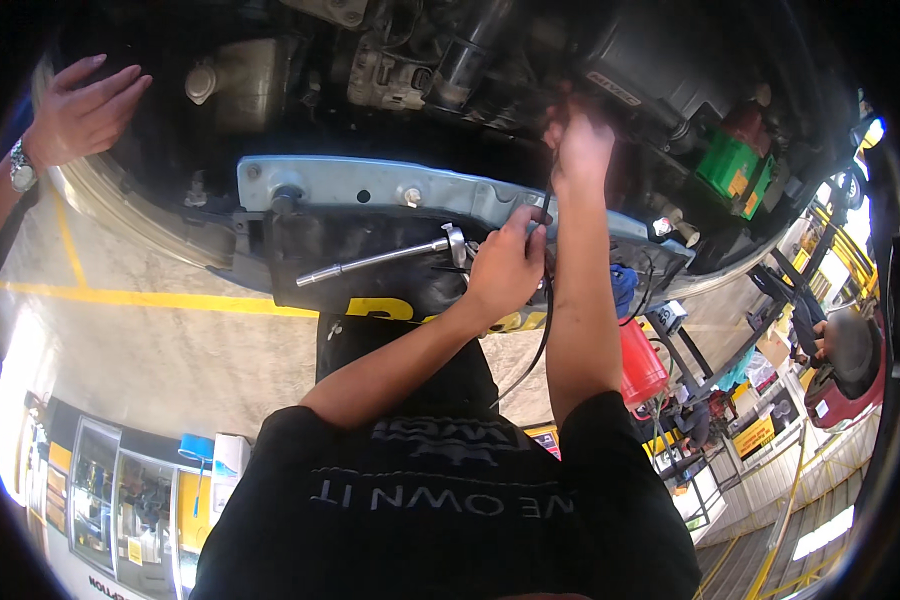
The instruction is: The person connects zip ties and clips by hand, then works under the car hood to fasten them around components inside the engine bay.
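My left hand (510, 262) is at the front edge of a car's engine bay, its fingers closed round a thin black hose (544, 345). The hose hangs down past my right forearm and runs up toward my right hand (582, 145). That hand reaches deeper into the bay, blurred, with its fingers curled; what they grip is hidden. Beside my left hand a silver ratchet wrench (375, 262) lies on a black fender cover (320, 245). Behind it runs the pale blue metal crossmember (330, 180) of the car's front.
Another person's open hand (90, 110) hovers at the far left. Within the bay are a reservoir (240, 85), a black engine cover (660, 60) and a green battery (735, 170). A blue cloth (623, 288) and a red container (642, 362) are at right. Another person (820, 335) is farther off.
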A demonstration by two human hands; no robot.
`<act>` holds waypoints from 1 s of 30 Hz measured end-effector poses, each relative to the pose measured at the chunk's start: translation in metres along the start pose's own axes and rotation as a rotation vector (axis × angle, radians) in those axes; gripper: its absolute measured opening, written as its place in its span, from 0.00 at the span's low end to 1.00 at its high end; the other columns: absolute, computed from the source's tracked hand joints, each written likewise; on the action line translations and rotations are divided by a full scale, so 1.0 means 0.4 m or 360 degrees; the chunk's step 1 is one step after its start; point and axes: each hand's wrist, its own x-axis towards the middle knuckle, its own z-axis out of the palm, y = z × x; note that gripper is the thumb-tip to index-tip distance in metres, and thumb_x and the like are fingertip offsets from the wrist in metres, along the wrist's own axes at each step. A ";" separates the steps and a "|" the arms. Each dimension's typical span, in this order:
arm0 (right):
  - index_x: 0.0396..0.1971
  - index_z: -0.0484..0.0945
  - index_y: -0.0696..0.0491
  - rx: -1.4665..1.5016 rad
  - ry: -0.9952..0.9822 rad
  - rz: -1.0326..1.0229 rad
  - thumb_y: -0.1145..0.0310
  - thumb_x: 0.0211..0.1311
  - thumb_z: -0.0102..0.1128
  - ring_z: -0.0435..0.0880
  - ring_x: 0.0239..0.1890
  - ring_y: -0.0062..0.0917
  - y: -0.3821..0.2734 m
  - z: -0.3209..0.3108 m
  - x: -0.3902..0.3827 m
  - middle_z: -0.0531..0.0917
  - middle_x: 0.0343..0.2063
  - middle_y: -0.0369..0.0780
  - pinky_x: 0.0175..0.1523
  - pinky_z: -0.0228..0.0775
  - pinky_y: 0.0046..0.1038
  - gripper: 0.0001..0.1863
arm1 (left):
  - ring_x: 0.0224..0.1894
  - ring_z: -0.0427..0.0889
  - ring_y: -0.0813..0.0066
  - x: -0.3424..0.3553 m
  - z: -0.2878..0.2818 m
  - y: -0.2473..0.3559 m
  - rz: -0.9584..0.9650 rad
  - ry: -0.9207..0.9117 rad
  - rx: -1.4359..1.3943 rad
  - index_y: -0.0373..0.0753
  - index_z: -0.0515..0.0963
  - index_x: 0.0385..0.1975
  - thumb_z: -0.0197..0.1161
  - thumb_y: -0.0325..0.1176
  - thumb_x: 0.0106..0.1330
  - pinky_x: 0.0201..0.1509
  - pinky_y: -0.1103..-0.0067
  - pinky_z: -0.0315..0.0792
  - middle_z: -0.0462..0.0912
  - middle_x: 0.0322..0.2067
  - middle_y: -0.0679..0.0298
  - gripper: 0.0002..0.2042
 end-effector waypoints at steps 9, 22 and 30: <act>0.47 0.81 0.64 -0.0221 0.0060 0.0042 0.71 0.74 0.53 0.68 0.13 0.17 -0.034 -0.034 -0.016 0.81 0.22 0.44 0.18 0.59 0.22 0.13 | 0.32 0.86 0.48 -0.027 0.014 0.010 -0.0091 -0.0083 0.0064 0.38 0.75 0.46 0.52 0.31 0.74 0.40 0.59 0.76 0.86 0.27 0.51 0.08; 0.47 0.82 0.60 -0.0085 0.0029 -0.0103 0.70 0.74 0.54 0.70 0.14 0.15 0.011 -0.042 -0.005 0.83 0.21 0.43 0.19 0.58 0.20 0.12 | 0.55 0.78 0.36 -0.040 0.017 0.016 0.0235 -0.0007 0.0159 0.25 0.71 0.59 0.53 0.30 0.73 0.59 0.58 0.71 0.79 0.50 0.34 0.19; 0.47 0.82 0.60 -0.0091 -0.0025 -0.0173 0.70 0.74 0.53 0.70 0.14 0.13 0.069 -0.021 0.018 0.85 0.23 0.40 0.19 0.59 0.18 0.12 | 0.63 0.76 0.54 0.023 -0.056 0.110 0.0574 0.0075 0.0338 0.30 0.72 0.61 0.55 0.30 0.76 0.65 0.67 0.70 0.76 0.61 0.47 0.17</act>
